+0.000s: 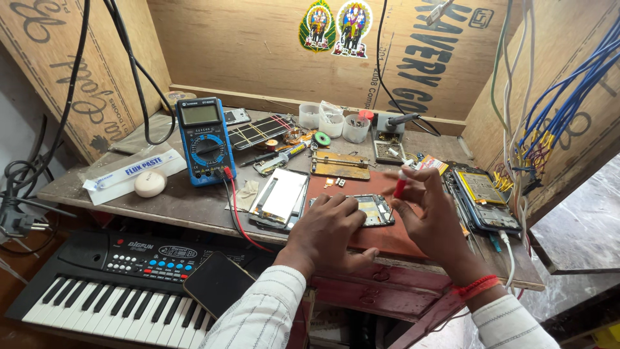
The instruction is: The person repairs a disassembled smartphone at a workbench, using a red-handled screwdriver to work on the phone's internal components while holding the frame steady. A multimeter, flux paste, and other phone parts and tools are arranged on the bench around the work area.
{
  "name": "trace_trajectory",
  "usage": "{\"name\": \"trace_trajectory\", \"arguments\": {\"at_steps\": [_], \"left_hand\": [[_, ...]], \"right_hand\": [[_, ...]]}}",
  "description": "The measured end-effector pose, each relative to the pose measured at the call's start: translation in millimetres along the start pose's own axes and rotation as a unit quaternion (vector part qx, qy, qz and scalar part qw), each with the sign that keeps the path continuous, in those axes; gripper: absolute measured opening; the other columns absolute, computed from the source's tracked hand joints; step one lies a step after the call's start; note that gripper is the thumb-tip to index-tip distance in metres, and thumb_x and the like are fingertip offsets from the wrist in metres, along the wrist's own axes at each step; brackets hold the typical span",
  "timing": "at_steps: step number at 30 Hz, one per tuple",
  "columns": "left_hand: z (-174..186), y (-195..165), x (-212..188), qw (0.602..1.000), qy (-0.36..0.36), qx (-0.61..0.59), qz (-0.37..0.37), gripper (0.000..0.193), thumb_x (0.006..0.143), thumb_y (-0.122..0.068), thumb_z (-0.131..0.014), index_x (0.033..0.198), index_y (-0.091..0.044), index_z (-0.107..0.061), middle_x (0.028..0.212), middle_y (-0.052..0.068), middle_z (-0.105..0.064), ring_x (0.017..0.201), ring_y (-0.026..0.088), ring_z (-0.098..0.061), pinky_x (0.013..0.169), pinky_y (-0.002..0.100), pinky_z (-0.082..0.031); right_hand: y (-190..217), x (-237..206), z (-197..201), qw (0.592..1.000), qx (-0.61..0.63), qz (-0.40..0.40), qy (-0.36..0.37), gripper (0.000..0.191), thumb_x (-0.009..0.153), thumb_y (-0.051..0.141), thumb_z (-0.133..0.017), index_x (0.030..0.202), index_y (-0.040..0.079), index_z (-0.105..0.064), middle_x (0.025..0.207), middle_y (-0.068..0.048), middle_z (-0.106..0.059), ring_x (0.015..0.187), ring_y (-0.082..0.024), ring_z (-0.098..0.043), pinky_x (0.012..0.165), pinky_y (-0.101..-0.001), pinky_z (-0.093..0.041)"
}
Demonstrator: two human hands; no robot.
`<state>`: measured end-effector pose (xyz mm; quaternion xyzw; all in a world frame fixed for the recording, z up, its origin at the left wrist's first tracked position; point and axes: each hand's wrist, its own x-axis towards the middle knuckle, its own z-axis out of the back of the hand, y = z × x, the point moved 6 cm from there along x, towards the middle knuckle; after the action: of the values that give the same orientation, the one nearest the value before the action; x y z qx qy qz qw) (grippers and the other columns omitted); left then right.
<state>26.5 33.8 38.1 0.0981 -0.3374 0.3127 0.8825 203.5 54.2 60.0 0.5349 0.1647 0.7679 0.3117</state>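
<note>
The left hand (327, 226) lies flat on an opened phone (368, 210), its fingers spread out and pressing it down on the red mat (387, 236). The right hand (429, 216) is just right of the phone, its fingers pinched shut around a small red-handled screwdriver (401, 184) that stands upright. A blue multimeter (205, 139) stands well to the left of the phone on the wooden surface (161, 203). A black keyboard (110, 284) sits below, left of the phone.

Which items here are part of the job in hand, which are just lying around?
In use:
left hand pressing on opened phone
right hand holding red-handled tool
red work mat

Lying about:
multimeter
loose phone screen
second opened phone
keyboard
black phone
</note>
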Motion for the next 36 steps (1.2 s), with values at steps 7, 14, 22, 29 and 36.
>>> {"name": "trace_trajectory", "arguments": {"at_steps": [7, 14, 22, 29, 36], "left_hand": [[0, -1, 0, 1.0, 0.018, -0.001, 0.008, 0.057, 0.075, -0.058, -0.074, 0.094, -0.004, -0.073, 0.1, 0.012, -0.064, 0.102, 0.03, -0.061, 0.092, 0.043, -0.046], [-2, 0, 1, 1.0, 0.009, 0.002, 0.001, 0.058, 0.074, -0.059, -0.075, 0.092, -0.004, -0.073, 0.1, 0.011, -0.064, 0.101, 0.03, -0.061, 0.091, 0.042, -0.046], [-1, -1, 0, 1.0, 0.001, 0.002, -0.003, 0.057, 0.074, -0.058, -0.075, 0.092, -0.004, -0.073, 0.1, 0.011, -0.064, 0.102, 0.029, -0.061, 0.092, 0.042, -0.047], [0, -1, 1, 1.0, 0.003, 0.001, -0.001, 0.058, 0.075, -0.059, -0.075, 0.092, -0.004, -0.073, 0.1, 0.011, -0.064, 0.102, 0.03, -0.061, 0.092, 0.042, -0.046], [2, -2, 1, 1.0, -0.007, 0.004, -0.007, 0.058, 0.075, -0.059, -0.074, 0.092, -0.004, -0.073, 0.099, 0.011, -0.064, 0.101, 0.029, -0.061, 0.091, 0.042, -0.046]], "right_hand": [[-11, -1, -1, 0.973, -0.16, -0.156, -0.057, 0.057, 0.084, 0.006, -0.081, 0.129, 0.008, -0.046, 0.097, -0.015, -0.077, 0.093, -0.022, -0.079, 0.077, -0.0338, -0.064], [10, 0, 0, 0.997, -0.058, 0.05, 0.0, 0.048, 0.091, 0.004, -0.071, 0.129, 0.004, -0.041, 0.116, -0.018, -0.073, 0.109, -0.025, -0.075, 0.087, -0.0343, -0.063], [-12, -2, 5, 0.975, -0.192, -0.104, -0.048, 0.063, 0.082, 0.01, -0.084, 0.129, 0.006, -0.043, 0.104, -0.019, -0.074, 0.094, -0.024, -0.076, 0.079, -0.0346, -0.062], [-14, -5, -1, 0.995, -0.05, -0.084, -0.035, 0.05, 0.088, 0.005, -0.075, 0.128, 0.008, -0.045, 0.105, -0.014, -0.077, 0.097, -0.017, -0.079, 0.084, -0.0308, -0.063], [8, -4, 1, 0.988, -0.131, 0.071, -0.037, 0.057, 0.084, 0.0, -0.078, 0.129, 0.003, -0.043, 0.115, -0.021, -0.071, 0.101, -0.023, -0.073, 0.086, -0.0349, -0.059]]}}
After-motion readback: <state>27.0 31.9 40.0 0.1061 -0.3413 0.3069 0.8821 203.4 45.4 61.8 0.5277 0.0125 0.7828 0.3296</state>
